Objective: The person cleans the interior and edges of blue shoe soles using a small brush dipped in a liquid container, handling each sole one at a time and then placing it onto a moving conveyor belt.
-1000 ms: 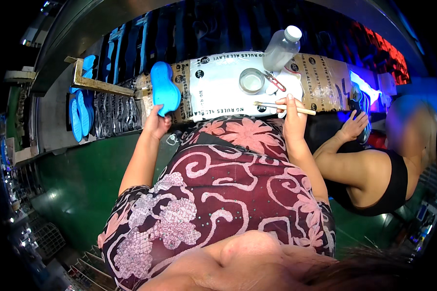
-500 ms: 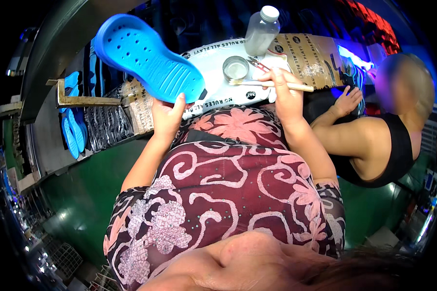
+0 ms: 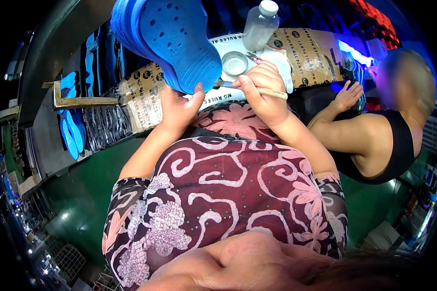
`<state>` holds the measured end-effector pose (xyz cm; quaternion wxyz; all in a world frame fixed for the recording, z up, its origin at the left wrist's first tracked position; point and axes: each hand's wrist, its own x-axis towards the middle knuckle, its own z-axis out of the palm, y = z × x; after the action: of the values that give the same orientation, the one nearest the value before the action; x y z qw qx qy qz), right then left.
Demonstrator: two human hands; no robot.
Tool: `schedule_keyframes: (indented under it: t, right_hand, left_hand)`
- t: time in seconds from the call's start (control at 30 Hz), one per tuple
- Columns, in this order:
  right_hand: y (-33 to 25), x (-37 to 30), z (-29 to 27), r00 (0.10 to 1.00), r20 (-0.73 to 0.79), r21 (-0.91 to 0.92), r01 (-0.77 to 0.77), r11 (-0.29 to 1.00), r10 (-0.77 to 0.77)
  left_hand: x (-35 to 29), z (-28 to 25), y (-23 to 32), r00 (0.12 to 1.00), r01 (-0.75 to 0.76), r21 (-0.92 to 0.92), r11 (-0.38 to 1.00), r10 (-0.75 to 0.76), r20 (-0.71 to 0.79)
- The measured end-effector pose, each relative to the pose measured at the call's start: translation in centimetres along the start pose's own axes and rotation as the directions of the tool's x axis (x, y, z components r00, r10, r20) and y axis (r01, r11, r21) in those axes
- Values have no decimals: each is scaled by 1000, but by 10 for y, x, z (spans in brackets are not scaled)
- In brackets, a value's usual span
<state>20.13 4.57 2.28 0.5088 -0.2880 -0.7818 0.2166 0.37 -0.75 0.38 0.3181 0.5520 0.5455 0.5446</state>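
My left hand (image 3: 182,109) grips the lower end of a blue foam clog (image 3: 179,46), which is held tilted up with its holed, ridged surface in view. Thumb in front, its other fingers go behind the clog and are mostly hidden. In my right hand (image 3: 263,92) is a small paintbrush with a pale wooden handle (image 3: 276,93). The brush's tip reaches the right edge of the clog near its lower end; whether it touches cannot be made out. Just beyond my right hand stands a small round glass jar (image 3: 235,63).
A clear bottle with a white cap (image 3: 260,29) stands behind the jar, near a small red-and-metal tool (image 3: 252,56). Printed brown wrapping (image 3: 306,53) covers the work surface. More blue shoe parts (image 3: 70,126) lie left, past a metal bracket (image 3: 82,102). A co-worker (image 3: 374,140) sits at right.
The clog has moved right and been turned more upright. My right hand has brought the brush left and down, from over the white wrapping to the clog's edge.
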Motion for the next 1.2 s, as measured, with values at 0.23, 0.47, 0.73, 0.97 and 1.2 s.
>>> schedule_keyframes:
  t: [0.23,0.47,0.73,0.97,1.2]
  right_hand:
    - [2,1,-6,997,-73,3,-9,1000,9]
    - [4,2,0,1000,14,-41,17,999,-16]
    - [4,-2,-4,997,-71,-84,16,996,-22]
    - [3,-5,-3,996,58,-67,69,995,-65]
    - [-1,1,-1,997,25,-51,70,996,-69]
  left_hand:
    - [3,-3,2,991,-133,103,986,134,5]
    - [2,1,8,994,-106,107,989,108,-9]
    - [0,1,2,984,-180,132,975,180,9]
    - [2,1,-9,945,-321,208,924,326,12]
    - [6,4,-9,890,-446,252,859,455,27]
